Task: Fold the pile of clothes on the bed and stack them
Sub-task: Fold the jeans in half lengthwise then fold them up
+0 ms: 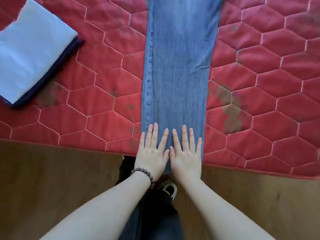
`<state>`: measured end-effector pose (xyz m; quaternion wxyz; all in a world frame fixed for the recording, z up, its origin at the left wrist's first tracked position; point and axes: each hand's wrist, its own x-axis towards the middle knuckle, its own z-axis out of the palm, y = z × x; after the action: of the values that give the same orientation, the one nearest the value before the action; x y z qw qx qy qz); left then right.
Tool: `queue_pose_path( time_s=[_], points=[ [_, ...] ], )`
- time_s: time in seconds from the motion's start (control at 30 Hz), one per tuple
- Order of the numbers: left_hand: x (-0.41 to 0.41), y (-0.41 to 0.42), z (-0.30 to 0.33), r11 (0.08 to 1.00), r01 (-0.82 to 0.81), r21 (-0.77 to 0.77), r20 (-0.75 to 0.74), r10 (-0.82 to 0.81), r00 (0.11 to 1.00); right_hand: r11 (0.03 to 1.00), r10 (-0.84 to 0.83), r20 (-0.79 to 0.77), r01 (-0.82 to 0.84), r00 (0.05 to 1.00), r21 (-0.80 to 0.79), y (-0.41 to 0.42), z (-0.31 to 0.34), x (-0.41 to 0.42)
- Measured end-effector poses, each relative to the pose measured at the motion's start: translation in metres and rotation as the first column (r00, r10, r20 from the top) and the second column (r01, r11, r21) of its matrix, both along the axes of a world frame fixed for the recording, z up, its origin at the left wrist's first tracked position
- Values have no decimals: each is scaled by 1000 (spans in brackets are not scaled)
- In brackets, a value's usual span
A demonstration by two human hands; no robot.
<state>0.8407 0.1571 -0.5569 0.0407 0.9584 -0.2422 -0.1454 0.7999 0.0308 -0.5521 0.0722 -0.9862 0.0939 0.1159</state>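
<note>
A: Bed status?
B: Red quilted mattress [97, 94], hexagon stitching, dark stains in places. Wooden floor [52, 179] at its near edge.
A: Clothes?
B: Blue jeans [178, 70] laid flat down the middle, one long narrow strip, hem end hanging slightly over the near edge. Folded light-blue garment [32, 51] with dark navy trim sits well apart, far left.
A: Hands?
B: Both on the hem end, palms down. Left hand [152, 151] and right hand [186, 155] side by side, thumbs touching. Fingers straight, slightly apart, pressing the denim flat, gripping nothing. Bead bracelet [143, 174] on left wrist.
</note>
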Motion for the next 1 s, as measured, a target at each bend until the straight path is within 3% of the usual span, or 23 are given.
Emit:
queue_pose_path(
  time_s=[0.2,0.3,0.37,0.43,0.5,0.57,0.7,0.8,0.9,1.0],
  points=[
    [-42,16,5,999,37,-16,-14,-37,999,997,23,35,-25,999,76,2,6,-41],
    [-35,8,19,978,-113,-173,-28,110,994,977,-153,142,129,978,170,-5,14,-34],
    [-24,-4,30,868,-337,-366,-121,314,942,923,-373,142,350,917,160,-9,26,-24],
    [-11,-16,41,671,-582,-459,-360,458,813,831,-539,43,523,841,190,-10,34,-13],
    [-2,-25,46,517,-763,-389,-530,551,644,710,-647,-76,636,758,301,-11,38,-5],
    [1,-30,50,509,-806,-302,-540,605,585,562,-730,-149,710,667,424,-12,42,0],
    [-6,-22,67,625,-738,-254,-421,616,666,582,-741,-45,673,670,457,-5,61,-6],
    [-7,-15,94,573,-712,-406,-381,602,702,530,-754,-2,610,657,590,6,88,-3],
    [-2,-5,129,560,-590,-582,-246,570,784,480,-791,98,513,604,712,17,121,2],
    [-2,11,137,581,-527,-621,-149,572,807,459,-789,103,470,606,754,29,132,1]
  ],
)
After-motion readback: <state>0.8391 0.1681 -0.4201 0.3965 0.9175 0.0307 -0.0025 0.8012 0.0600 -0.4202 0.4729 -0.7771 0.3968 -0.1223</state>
